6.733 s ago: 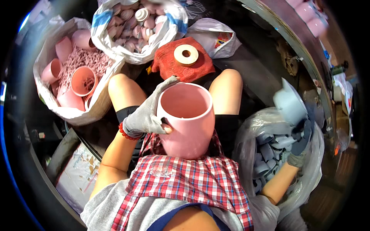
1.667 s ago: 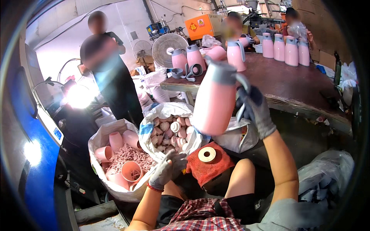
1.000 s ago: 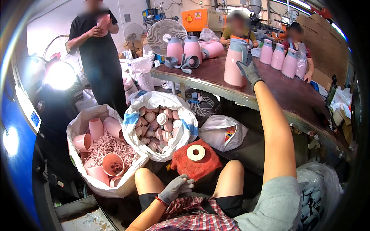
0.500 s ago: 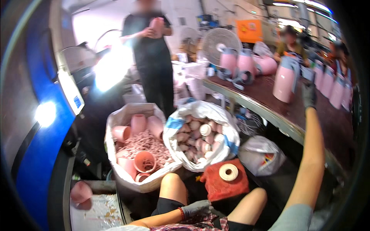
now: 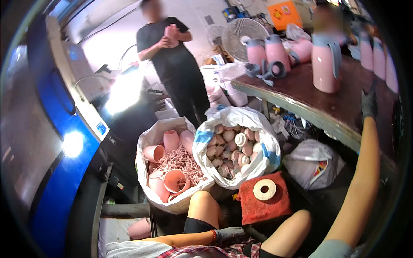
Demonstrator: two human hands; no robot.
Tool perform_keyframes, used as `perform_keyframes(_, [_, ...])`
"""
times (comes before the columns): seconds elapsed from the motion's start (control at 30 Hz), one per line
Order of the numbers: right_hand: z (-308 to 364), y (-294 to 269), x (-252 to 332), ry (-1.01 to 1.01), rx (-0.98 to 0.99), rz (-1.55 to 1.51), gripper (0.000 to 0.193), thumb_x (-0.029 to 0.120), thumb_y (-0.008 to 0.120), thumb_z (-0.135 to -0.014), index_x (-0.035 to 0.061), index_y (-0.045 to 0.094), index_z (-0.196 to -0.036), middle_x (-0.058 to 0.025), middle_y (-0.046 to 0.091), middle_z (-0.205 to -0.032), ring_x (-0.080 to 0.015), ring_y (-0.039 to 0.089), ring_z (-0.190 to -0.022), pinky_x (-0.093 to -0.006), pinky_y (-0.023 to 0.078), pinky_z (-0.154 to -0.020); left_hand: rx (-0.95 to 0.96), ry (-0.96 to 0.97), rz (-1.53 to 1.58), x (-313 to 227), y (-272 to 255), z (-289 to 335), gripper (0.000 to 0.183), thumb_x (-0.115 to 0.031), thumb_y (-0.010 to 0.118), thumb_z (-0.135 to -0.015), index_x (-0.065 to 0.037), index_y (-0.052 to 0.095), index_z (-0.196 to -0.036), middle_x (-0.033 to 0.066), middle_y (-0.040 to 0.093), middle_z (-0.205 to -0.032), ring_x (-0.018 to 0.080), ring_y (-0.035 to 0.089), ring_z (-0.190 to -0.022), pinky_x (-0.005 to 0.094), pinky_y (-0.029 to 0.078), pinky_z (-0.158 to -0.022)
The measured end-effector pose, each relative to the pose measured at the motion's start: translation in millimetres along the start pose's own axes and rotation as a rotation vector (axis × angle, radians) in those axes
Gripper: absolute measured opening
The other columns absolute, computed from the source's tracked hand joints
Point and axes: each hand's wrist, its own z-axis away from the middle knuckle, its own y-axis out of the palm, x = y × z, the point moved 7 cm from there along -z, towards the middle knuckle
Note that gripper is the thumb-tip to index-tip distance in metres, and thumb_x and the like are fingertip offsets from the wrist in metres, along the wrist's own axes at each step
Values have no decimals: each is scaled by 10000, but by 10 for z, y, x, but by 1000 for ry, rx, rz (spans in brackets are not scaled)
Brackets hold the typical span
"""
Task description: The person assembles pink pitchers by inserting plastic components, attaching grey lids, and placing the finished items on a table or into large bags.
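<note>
My right hand (image 5: pixel 369 104), in a grey glove, is stretched out over the brown table (image 5: pixel 297 92) at the right, fingers extended and nothing visible in them. To its left stands a pink jug (image 5: pixel 325 69) with a grey top and handle; a gap shows between hand and jug. Farther back is a row of similar pink jugs (image 5: pixel 379 60). My left hand (image 5: pixel 230 233), also gloved in grey, lies in my lap between my thighs, its fingers fairly flat and partly hard to see.
Before my knees stand a white sack (image 5: pixel 147 189) of pink cups and shavings and another sack (image 5: pixel 269 124) of pink-and-white lids. A cream roll (image 5: pixel 264 189) lies on a red cloth-covered block (image 5: pixel 247 210). One person (image 5: pixel 176 64) stands ahead holding a pink part; others sit behind the table.
My view has turned, shifting the sacks and the table in the picture. The right hand is now farther from the standing jug. My left hand stays in my lap, its fingers looking flatter.
</note>
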Motion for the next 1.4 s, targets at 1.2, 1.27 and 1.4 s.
perform_keyframes(1.2, [517,-699,870,-90,-59,-3,504,338,566,-860,258,334,-1301,-127,606,-1046,-346,619,-896,-488,483,-730,-87,-360,1090,216,366,99,377,-158,558,-848,5,494,-1182,104,562,-1074,252,525,-994,326,447,-868])
perform_keyframes(1.27, [455,-651,863,-188,-58,-87,729,293,548,-876,367,122,-1463,-139,582,-1045,-344,617,-875,-489,483,-719,-127,-438,1242,214,431,147,465,-219,572,-907,1,437,-1293,45,575,-1112,148,546,-953,270,463,-826])
perform_keyframes(1.4, [598,-785,1130,-274,-58,-108,709,268,544,-888,381,140,-1460,-106,597,-964,-308,617,-795,-467,475,-688,-115,-452,1271,253,628,91,530,-240,595,-916,7,404,-1344,37,576,-1114,97,549,-916,231,462,-783])
